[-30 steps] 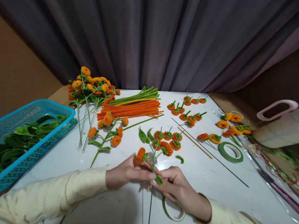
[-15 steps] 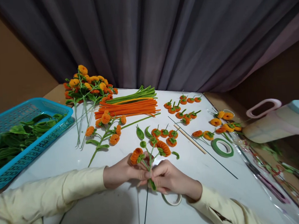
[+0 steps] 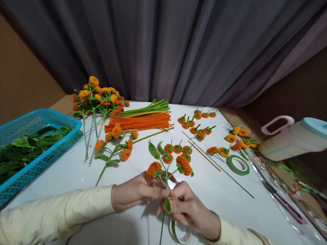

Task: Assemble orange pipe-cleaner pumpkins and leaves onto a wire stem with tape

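Note:
My left hand point(image 3: 144, 192) is closed, pinching the stem of a small pipe-cleaner pumpkin spray point(image 3: 163, 167) between thumb and fingers. Two orange pumpkins and a small green bud branch out above the grip. Against the same stem my right hand point(image 3: 192, 205) is closed too, its fingers pressed together on green floral tape. The tape's roll point(image 3: 185, 238) hangs just under that hand. A short green fuzzy leaf point(image 3: 167, 205) points down between the two hands, beside a thin dark stem wire point(image 3: 160, 235). Fingertips hide the exact spot where tape and leaf meet the stem.
A finished-looking pumpkin branch point(image 3: 114, 153) lies left of centre, behind it orange pipe cleaners point(image 3: 138, 123) and a bunch of stems point(image 3: 95, 95). The blue basket point(image 3: 77, 124) holds leaves. Loose pumpkins point(image 3: 200, 135), a wooden stick point(image 3: 206, 156), another tape roll point(image 3: 229, 166), scissors point(image 3: 289, 208) and a tumbler point(image 3: 289, 140) lie right.
The tape roll below my right hand has dropped and turned, showing a green strip. The pumpkin spray has shifted slightly right, and the whole view has moved a little. Both hands keep their grip.

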`<move>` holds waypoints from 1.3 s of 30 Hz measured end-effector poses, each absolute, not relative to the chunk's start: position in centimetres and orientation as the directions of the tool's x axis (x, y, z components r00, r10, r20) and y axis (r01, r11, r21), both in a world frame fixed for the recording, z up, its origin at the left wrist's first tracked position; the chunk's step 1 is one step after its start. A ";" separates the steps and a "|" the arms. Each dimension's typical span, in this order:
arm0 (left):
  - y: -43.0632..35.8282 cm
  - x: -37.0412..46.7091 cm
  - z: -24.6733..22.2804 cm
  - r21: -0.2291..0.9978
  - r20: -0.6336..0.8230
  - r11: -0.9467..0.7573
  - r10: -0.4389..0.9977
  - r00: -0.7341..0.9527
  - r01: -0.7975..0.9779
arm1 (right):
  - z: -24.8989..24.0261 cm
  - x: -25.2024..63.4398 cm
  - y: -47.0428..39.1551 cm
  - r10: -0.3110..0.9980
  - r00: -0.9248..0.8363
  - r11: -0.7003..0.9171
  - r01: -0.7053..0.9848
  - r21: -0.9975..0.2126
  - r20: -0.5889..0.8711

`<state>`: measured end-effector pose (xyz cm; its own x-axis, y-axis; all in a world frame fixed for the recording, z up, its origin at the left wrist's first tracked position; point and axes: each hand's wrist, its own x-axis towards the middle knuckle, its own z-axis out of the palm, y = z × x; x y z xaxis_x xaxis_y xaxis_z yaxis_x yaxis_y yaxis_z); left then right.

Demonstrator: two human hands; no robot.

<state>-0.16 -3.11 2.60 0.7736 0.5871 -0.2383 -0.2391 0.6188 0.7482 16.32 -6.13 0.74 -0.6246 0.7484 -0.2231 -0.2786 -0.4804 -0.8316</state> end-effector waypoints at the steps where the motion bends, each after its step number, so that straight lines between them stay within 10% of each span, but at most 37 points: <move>1: -3.1 -0.3 2.8 0.760 -0.243 0.604 0.607 0.757 -0.241 | 0.9 16.5 -6.4 0.765 -0.599 -0.469 -0.267 -0.842 -0.236; 6: -2.1 -1.3 4.3 0.913 -0.219 0.390 0.718 0.661 -0.122 | 1.9 17.4 -7.3 0.835 -0.489 -0.379 -0.179 -0.908 -0.252; 9: -1.7 -1.7 5.6 0.988 0.004 -0.066 0.909 0.416 0.136 | 2.4 17.3 -7.6 0.866 -0.433 -0.333 -0.128 -0.934 -0.250; 12: -1.8 -1.6 6.8 0.793 0.308 -0.442 0.885 0.350 0.420 | 3.1 16.9 -7.7 0.880 -0.392 -0.323 -0.079 -0.943 -0.268; 17: -2.3 -0.8 7.4 0.597 0.326 -0.607 0.781 0.533 0.525 | 3.8 15.9 -7.5 0.888 -0.365 -0.294 0.021 -0.956 -0.281; 23: -2.0 -0.1 7.1 0.612 0.225 -0.532 0.827 0.515 0.586 | 3.7 15.3 -7.3 0.901 -0.357 -0.215 0.124 -0.969 -0.246; 31: -1.5 0.4 4.8 0.965 -0.054 -0.051 0.920 0.387 0.256 | 2.4 15.8 -6.9 0.879 -0.383 -0.318 -0.027 -0.948 -0.284; 39: -1.2 0.5 2.5 0.953 -0.252 0.302 0.842 0.477 -0.031 | 0.7 15.7 -6.6 0.874 -0.395 -0.377 -0.183 -0.908 -0.283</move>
